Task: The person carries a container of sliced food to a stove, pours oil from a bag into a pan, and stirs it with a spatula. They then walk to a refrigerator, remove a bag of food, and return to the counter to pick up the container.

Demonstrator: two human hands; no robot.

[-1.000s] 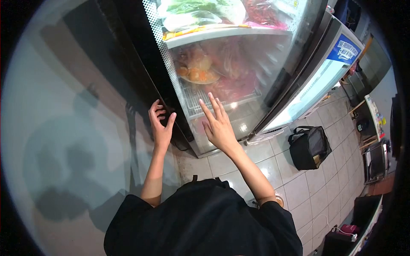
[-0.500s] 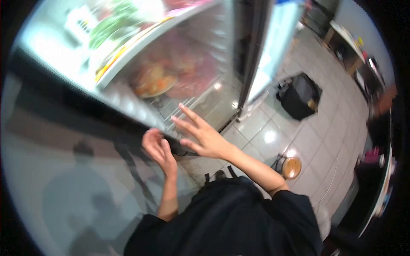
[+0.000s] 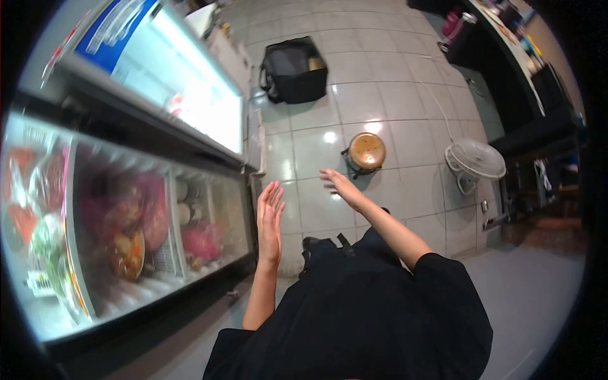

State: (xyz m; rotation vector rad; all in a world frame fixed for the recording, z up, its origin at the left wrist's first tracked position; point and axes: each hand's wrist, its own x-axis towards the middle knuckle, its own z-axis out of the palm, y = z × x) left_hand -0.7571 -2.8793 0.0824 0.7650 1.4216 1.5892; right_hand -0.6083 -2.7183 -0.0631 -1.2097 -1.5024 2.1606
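My left hand (image 3: 270, 221) is raised in front of my body, beside the fridge (image 3: 152, 152). Its fingers point up and it holds nothing. To the right, my right hand (image 3: 340, 188) hovers over the tiled floor with fingers stretched out, also holding nothing. A gap separates the two hands. On the fridge shelves are a bowl of orange and pale food (image 3: 128, 254), green leafy vegetables (image 3: 50, 247) in clear plastic, and a pink plastic bag (image 3: 202, 242). Nearest my right hand stands a low round stool (image 3: 367, 151) with a shiny orange-brown top.
A lit fridge panel (image 3: 183, 82) with a blue label stands at upper left. Beyond it, a black open-topped bag (image 3: 294, 69) sits on the tiles. A fan (image 3: 476, 159) stands to the right, its cord (image 3: 443, 104) across the floor. A cluttered counter (image 3: 516, 50) lines the right.
My view has swung right, so the fridge now lies to the left. Both hands have moved away from its front and are farther apart. They remain open and empty.
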